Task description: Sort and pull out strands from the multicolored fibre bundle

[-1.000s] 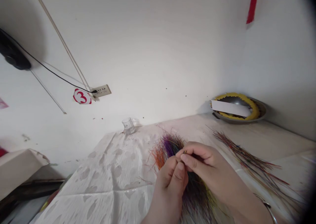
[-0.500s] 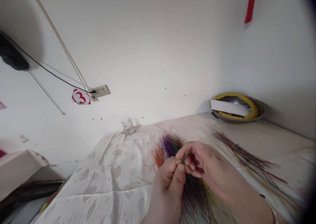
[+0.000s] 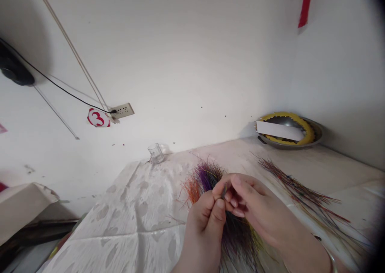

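Note:
Between its thumb and bent index finger, my left hand (image 3: 207,225) pinches a small dark piece of thin strands (image 3: 223,191) with a yellow strand at its upper end. My right hand (image 3: 258,205) is curled close against it, the index finger meeting the left hand's fingers. What its fingertips grip is hidden behind them. Under both hands lies a big loose heap of thin coloured wires or fibres (image 3: 207,174), purple and dark, with an orange bunch (image 3: 191,188) on its left side and yellow strands at the lower right.
A bundle of knotted coloured strands (image 3: 296,185) lies to the right on the cloth-covered table (image 3: 135,225). In the back right corner a metal bowl (image 3: 317,132) holds a yellow ring and a white strip. A clear glass mug (image 3: 155,153) stands by the wall, below a socket (image 3: 124,110).
The right hand has shifted slightly, its thumb drawn a little back and the wrist turned, with the bracelet now showing more. The left hand keeps its pinch in the same place.

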Available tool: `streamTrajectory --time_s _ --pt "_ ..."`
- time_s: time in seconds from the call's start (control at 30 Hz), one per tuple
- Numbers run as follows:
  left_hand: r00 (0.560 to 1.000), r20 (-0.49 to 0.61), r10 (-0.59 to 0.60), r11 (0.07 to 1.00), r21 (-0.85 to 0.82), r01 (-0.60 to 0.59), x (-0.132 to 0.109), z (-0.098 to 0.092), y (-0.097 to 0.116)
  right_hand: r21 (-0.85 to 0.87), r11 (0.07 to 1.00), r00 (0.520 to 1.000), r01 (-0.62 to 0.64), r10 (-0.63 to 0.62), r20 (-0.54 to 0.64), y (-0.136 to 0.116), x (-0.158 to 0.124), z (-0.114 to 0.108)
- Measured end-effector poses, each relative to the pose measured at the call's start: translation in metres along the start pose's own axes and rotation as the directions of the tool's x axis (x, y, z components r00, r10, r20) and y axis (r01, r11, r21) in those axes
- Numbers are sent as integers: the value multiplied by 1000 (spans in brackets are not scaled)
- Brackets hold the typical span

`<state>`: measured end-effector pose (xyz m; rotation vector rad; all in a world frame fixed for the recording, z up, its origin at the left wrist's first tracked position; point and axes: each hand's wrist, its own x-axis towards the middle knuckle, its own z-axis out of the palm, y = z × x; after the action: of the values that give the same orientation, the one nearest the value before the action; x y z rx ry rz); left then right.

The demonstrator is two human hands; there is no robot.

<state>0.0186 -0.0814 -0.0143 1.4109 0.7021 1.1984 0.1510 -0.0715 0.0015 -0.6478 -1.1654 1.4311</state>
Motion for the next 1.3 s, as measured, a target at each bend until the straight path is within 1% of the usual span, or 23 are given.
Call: streamTrajectory --time_s 0.07,0.13,0.2,0.3,0.37,0.5,0.6,0.7,0.83,0.97,1.17,1.3 --pt "999 -42 -32 997 -70 29 0 0 0 -120 993 999 14 -10 36 -2 -1 -1" --pt "993 -93 -67 988 -142 54 0 2 0 -274 961 998 34 -18 62 -5 -1 -2" --pt "989 -109 -100 973 -216 75 0 4 2 -376 924 996 76 -57 62 -5 -1 -1" --pt "986 -85 -145 952 -285 115 1 4 1 -425 894 989 144 -142 35 -2 1 0" --pt "985 -65 -162 952 -272 139 1 2 -1 -393 907 986 154 -169 -3 2 2 0" --pt "986 -53 -159 980 -127 151 1 -2 -3 -216 965 977 147 -176 -124 9 3 -2" --pt "984 -36 -174 984 25 175 -1 -4 1 -144 974 956 176 -204 -210 7 2 -5" --pt "981 -16 -194 971 142 194 -1 -6 8 -96 969 930 226 -244 -274 4 2 -11" --pt "973 15 -228 932 293 214 0 -11 15 -87 943 887 322 -332 -320 1 4 -20" --pt "966 49 -255 885 413 213 2 -18 16 -110 919 853 378 -392 -345 -1 6 -25" --pt "961 110 -253 851 498 167 5 -27 16 -153 903 822 401 -428 -376 -5 6 -29" --pt "943 137 -303 828 528 189 8 -32 17 -155 890 792 429 -453 -411 -7 8 -34"
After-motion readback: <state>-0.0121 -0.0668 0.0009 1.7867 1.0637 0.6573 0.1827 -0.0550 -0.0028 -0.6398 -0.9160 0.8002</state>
